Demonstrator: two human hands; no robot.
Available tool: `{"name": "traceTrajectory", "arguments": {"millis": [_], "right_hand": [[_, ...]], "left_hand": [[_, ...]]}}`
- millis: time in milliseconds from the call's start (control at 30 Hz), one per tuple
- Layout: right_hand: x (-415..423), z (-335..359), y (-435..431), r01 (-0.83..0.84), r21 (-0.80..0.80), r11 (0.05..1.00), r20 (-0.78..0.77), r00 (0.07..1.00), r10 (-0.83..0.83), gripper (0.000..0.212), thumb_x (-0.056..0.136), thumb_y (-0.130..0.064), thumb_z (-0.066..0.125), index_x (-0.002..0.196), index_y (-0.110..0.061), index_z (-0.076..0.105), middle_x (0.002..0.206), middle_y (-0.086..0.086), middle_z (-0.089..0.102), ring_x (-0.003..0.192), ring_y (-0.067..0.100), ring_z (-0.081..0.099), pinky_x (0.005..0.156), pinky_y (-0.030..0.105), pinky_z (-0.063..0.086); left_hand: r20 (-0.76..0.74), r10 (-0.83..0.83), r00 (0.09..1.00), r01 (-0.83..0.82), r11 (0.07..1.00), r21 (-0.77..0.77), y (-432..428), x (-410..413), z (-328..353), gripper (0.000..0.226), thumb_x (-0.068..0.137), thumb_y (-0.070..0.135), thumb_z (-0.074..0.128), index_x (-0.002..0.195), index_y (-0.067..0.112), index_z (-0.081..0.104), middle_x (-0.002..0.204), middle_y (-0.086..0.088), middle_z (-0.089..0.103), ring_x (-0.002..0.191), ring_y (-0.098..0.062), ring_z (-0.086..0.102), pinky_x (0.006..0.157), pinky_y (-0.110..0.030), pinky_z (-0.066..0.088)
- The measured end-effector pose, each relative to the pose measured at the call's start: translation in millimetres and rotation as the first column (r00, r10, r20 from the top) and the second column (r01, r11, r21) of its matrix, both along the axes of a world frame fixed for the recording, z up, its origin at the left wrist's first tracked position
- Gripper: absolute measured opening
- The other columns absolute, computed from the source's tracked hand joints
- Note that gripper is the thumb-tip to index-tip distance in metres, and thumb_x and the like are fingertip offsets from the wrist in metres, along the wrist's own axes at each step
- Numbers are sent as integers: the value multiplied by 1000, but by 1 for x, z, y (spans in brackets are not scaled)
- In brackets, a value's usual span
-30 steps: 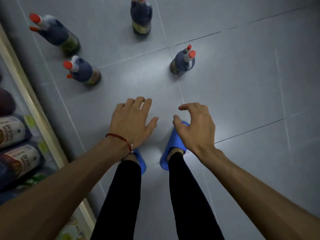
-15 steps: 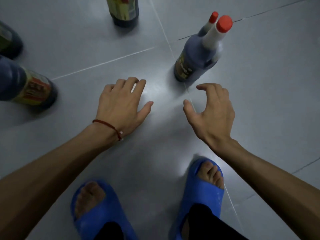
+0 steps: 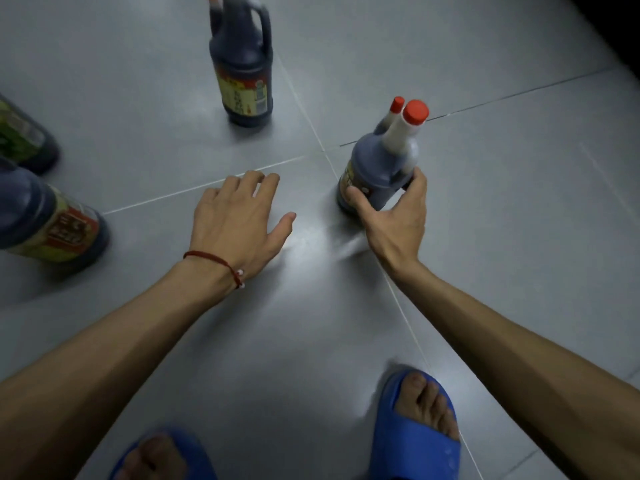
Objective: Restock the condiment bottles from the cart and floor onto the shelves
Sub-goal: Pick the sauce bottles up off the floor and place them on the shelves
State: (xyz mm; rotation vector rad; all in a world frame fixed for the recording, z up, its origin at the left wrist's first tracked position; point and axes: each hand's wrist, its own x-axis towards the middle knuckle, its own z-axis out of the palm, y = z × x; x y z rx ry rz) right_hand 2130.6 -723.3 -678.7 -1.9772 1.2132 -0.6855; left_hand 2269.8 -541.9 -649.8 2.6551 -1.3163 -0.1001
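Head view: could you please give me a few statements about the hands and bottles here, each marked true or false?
1. The right hand grips the red-capped bottle. True.
2. The left hand holds a bottle. False: it is spread open and holds nothing.
3. The red-capped bottle lies on its side. False: it stands on the tiled floor.
4. The handled bottle stands apart from both hands. True.
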Motion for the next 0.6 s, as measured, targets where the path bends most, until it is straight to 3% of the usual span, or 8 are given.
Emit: {"name": "traceTrajectory", "arguments": {"millis": [133,233,400,600], "right_hand": [[22,-5,-3,40,53,998,135,990,-47,105,67,-59,90,148,-21,35,143,-6,55,125,15,59,104,40,55],[25,-6,-5,30,50,998,161,986,-37,100,67,-52,93,145,-18,39,136,-5,59,118,14,63,99,36,58],[20,2,12,-90,32,995,156,984,84,91,68,-44,96,137,-11,46,125,-1,63,104,15,64,86,24,57],[32,1,65,-304,36,952,158,942,295,94,67,-48,96,140,-15,46,126,-7,61,105,9,62,88,18,56]], "left_hand": [[24,24,999,-24,1000,-11,0,-3,-3,60,98,53,50,142,13,48,134,-12,58,112,-37,58,85,-47,49],[32,58,998,-58,998,-13,3,-3,-5,59,98,53,51,142,13,49,135,-12,57,113,-36,58,85,-47,49],[117,140,983,-142,990,13,19,-3,1,62,99,56,47,144,13,49,138,-12,57,119,-35,58,105,-51,42],[104,260,960,-258,966,-32,68,-8,7,60,97,53,53,141,12,51,138,-13,58,119,-34,58,96,-48,47]]}}
